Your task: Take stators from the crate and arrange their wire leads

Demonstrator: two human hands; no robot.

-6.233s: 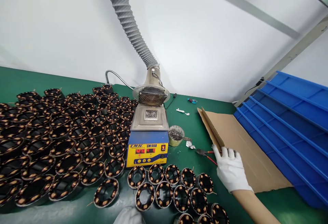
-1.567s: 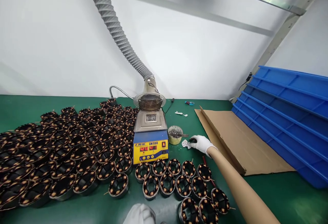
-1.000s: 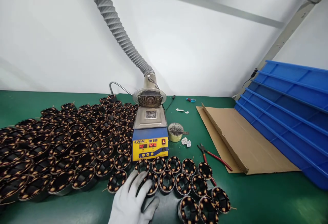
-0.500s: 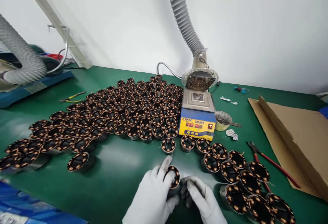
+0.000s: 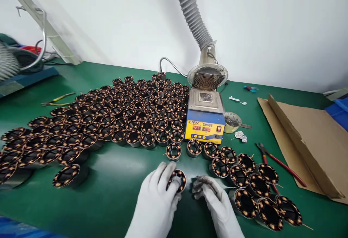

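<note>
Left hand: in a white glove, the left hand (image 5: pixel 156 198) has its grip closed around one ring, fingers over the far rim and into the hollow.
Held ring: the held ring (image 5: pixel 183 180), dark with copper coils, sits in the left grip with its hollow facing up; whether it touches the worktop (image 5: pixel 119 201) is hidden.
Right hand: the right hand (image 5: pixel 217 205), gloved too and dark at the fingertips, is just right of the held ring and apart from it. Its fingers are curled in; I can't make out whether that grip has anything in it.
Nearest ring: one single ring (image 5: pixel 174 151) stands just beyond the left grip, a short wire end poking out leftward.
Big cluster: a large cluster of rings (image 5: pixel 130 113) stands close together beyond the left grip and off to its left.
Right group: a smaller group of rings (image 5: pixel 239 176) runs from beyond the right grip around to its right.
Machine: the blue and yellow machine (image 5: pixel 204 131), red digits lit, stands beyond both grips, below a grey hose (image 5: pixel 193 11).
Cup and foil: a cup (image 5: pixel 230 127) with a flat strip (image 5: pixel 246 126) poking out and some crumpled foil (image 5: pixel 240 136) lie beyond the right grip.
Pliers: red-handled pliers (image 5: pixel 285 171) lie right of the right grip, yellow-handled pliers (image 5: pixel 63 96) far left beyond the left grip.
Cardboard: folded cardboard (image 5: pixel 320 132) lies well to the right of the right grip.
</note>
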